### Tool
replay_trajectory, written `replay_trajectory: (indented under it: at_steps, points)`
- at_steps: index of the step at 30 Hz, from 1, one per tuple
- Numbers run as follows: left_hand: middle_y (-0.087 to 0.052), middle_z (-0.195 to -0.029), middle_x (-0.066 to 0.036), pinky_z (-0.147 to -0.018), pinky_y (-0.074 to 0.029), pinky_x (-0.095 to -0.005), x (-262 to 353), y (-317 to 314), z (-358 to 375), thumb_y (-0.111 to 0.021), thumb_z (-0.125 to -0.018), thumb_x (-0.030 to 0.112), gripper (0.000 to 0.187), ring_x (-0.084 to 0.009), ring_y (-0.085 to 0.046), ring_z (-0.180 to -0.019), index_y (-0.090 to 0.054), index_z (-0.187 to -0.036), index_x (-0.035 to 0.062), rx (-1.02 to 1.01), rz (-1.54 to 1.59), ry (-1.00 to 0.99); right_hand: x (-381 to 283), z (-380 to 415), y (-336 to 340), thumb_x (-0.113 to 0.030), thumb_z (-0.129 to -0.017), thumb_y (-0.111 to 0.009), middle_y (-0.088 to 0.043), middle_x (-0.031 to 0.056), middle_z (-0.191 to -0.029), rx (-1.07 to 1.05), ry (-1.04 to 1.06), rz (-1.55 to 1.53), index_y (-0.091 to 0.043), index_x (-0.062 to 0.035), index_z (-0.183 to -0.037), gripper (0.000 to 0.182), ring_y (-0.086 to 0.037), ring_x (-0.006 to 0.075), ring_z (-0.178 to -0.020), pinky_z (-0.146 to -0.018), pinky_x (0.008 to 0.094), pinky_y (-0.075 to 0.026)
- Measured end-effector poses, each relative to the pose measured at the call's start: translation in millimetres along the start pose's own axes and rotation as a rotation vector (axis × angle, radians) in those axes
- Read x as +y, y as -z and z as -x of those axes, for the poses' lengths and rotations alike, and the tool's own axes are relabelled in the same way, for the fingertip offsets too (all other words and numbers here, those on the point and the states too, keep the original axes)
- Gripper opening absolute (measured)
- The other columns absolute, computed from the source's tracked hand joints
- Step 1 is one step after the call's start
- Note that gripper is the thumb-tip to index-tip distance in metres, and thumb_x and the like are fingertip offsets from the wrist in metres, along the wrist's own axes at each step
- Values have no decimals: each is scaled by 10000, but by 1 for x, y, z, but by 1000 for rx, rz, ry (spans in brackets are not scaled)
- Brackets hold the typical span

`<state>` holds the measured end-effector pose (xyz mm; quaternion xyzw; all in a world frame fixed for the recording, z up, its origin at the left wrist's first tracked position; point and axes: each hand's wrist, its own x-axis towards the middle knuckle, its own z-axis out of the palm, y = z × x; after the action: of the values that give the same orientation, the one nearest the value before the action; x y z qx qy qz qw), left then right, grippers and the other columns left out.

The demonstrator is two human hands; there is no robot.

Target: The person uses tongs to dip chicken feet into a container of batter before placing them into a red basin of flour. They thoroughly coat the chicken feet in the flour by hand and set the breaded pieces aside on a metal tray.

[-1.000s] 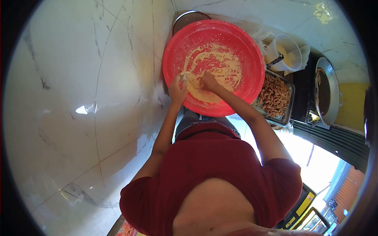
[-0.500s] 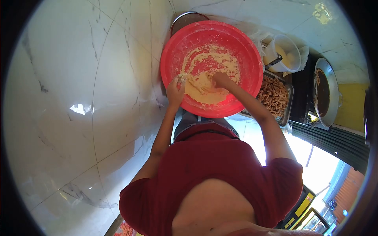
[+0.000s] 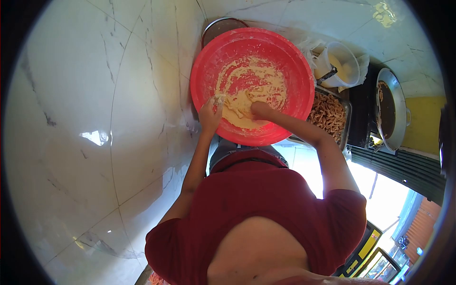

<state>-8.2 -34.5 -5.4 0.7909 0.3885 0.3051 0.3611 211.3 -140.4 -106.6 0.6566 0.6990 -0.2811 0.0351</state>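
A wide red basin (image 3: 297, 80) holds pale yellow flour (image 3: 240, 107), heaped near its front side and smeared over its bottom. At the basin's left part, my left hand (image 3: 210, 113) is closed, its fingertips coated with flour; what they grip is too small to make out. My right hand (image 3: 261, 110) reaches in from the right, its fingers down in the flour and hidden. Strips coated in flour seem to lie between the two hands, but their outlines are unclear.
Right of the basin stands a metal tray (image 3: 349, 118) of brown fried strips. Behind it is a white bucket (image 3: 351, 64) with pale contents and a black-wrapped handle. Farther right, a large pan (image 3: 399, 128) holds dark oil. A tiled wall (image 3: 71, 142) is close on the left.
My right hand has moved slightly down and left within the basin, toward its front side. My left hand stays at the left part, and the view has shifted a little.
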Motion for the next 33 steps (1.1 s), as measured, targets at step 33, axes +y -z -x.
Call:
replay_trajectory:
  at_steps: [33]
  points:
    - [-666,-951,-73,-711,-504,-343,-22,-113,-37,-617,-735,395,364,-212,-637,-894,-676,-954,109,-988,-1041,306,-14,4,20,-132,-600,-705,-622,222,-756,182,-264,-245,-632,33,-764,244,-636,337,-738,-620,403,-509]
